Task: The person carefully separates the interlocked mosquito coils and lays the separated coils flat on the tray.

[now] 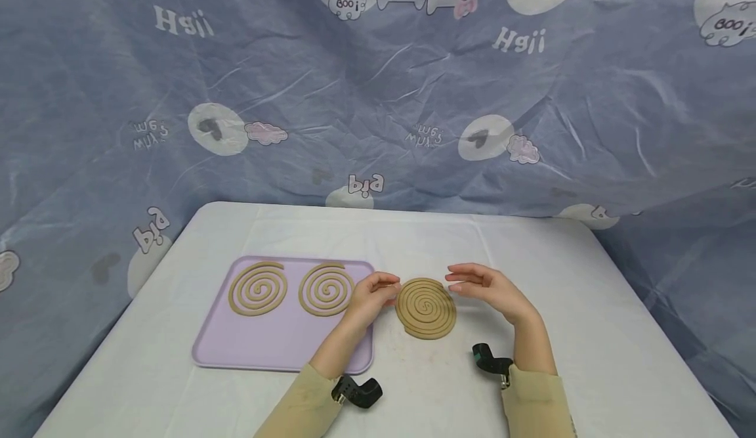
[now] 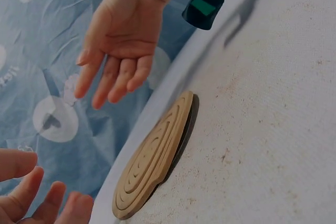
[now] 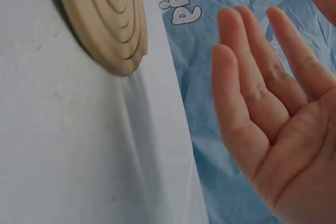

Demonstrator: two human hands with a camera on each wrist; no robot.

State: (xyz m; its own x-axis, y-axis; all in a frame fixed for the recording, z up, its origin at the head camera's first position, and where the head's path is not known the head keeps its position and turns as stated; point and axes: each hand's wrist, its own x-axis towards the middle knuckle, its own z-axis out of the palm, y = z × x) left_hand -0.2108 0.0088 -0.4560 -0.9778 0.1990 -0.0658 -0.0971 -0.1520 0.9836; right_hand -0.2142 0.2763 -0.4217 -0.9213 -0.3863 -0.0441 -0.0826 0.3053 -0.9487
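A tan mosquito coil (image 1: 426, 308), its spirals tightly nested into a full disc, lies on the white table right of the tray. My left hand (image 1: 371, 299) hovers at its left edge, fingers loosely bent and holding nothing; the left wrist view shows the fingertips (image 2: 52, 203) apart from the coil (image 2: 155, 158). On the other side, my right hand (image 1: 493, 288) is held above the table with fingers relaxed and extended. In the right wrist view the palm (image 3: 294, 145) is bare, with the coil (image 3: 105, 19) some way off.
A lilac tray (image 1: 266, 349) stands to the left, partly behind my left forearm. It bears two looser single coils, a left one (image 1: 258, 288) and a right one (image 1: 327, 289). Small brown crumbs (image 2: 226, 156) dot the tablecloth. A blue patterned curtain (image 1: 378, 96) hangs behind.
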